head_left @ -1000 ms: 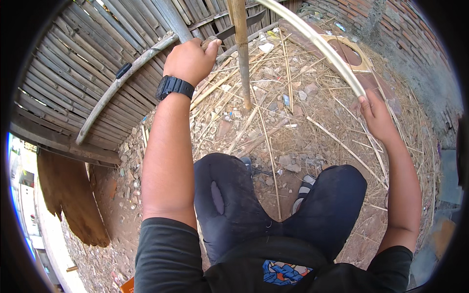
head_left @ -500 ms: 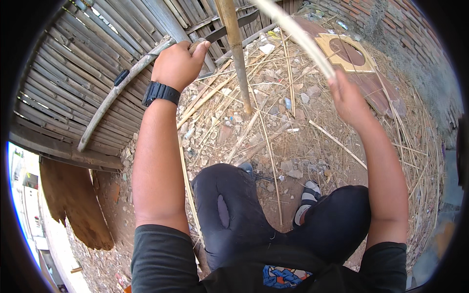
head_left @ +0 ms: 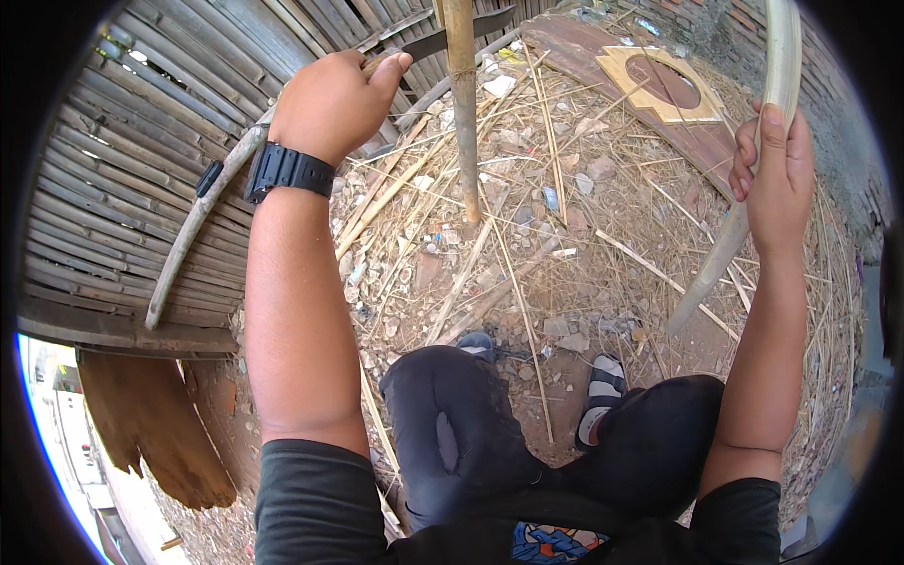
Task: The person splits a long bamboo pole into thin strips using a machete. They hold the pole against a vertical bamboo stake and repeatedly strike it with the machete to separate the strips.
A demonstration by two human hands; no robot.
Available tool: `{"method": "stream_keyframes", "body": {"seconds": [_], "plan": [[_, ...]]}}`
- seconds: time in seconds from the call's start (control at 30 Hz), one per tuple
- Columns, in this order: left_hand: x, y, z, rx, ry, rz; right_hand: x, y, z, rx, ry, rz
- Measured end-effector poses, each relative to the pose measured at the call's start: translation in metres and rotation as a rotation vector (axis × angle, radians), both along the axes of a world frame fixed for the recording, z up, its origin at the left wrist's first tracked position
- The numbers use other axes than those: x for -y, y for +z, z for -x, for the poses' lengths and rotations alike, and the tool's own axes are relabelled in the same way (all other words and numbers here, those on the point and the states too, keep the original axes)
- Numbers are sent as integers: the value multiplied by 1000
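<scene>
My left hand [head_left: 337,104], with a black watch on its wrist, is closed around the wooden handle of a machete [head_left: 428,43]. The dark blade points right and passes behind an upright bamboo pole [head_left: 465,132] that stands on the ground. Off to the right, my right hand [head_left: 783,179] grips a long, pale bamboo strip [head_left: 783,56], its thumb pressed along it. The strip rises past the top edge of the view; its lower end [head_left: 695,299] slants down to the left. It is apart from the blade.
A bamboo-slat wall [head_left: 122,207] with a bent grey branch [head_left: 179,254] against it lies left. A brown board with a yellow frame [head_left: 612,71] lies on the ground at the far right, near a brick wall [head_left: 753,33]. Split bamboo pieces [head_left: 516,292] and rubble cover the ground.
My right hand has moved right and the bamboo strip has swung to the right, its lower end now in view. My left hand, with the machete, has shifted slightly left.
</scene>
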State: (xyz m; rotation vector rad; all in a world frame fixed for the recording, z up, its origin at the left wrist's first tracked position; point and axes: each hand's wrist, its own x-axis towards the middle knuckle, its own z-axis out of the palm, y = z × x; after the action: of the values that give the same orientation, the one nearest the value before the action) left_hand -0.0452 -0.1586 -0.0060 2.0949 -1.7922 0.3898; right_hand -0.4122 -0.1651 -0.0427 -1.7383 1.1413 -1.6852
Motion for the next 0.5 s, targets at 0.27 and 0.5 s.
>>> {"method": "stream_keyframes", "body": {"seconds": [0.27,0.5], "plan": [[37,12,-3,-6,-50,-50,9,-74,47,-822,-62,-342],[13,20,-1,-31,13,-117,-30,12,45,-380,-218,-133]]}}
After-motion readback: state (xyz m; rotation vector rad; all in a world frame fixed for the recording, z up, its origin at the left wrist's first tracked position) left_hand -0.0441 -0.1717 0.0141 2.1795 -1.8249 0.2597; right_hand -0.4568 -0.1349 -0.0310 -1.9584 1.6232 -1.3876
